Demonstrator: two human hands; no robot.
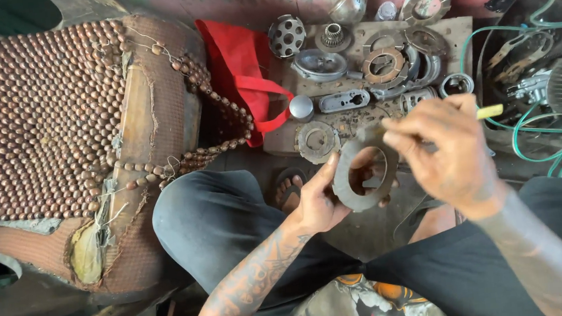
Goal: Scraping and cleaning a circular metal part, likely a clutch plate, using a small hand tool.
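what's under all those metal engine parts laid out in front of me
A flat brown cardboard sheet lies under the metal parts, its bare edges showing at the right and top. What is beneath the cardboard cannot be seen, nor its middle under the parts.

Not much room to move here. Straight ahead, the cardboard sheet (458, 30) was packed with clutch plates (384, 65), a perforated drum (286, 35) and covers. The beaded seat cover (37, 117) walled off the left, and green hoses (547, 137) tangled the right. Only the bare floor strip (373, 227) between the knees stayed passable, past a sandalled foot (289, 189).
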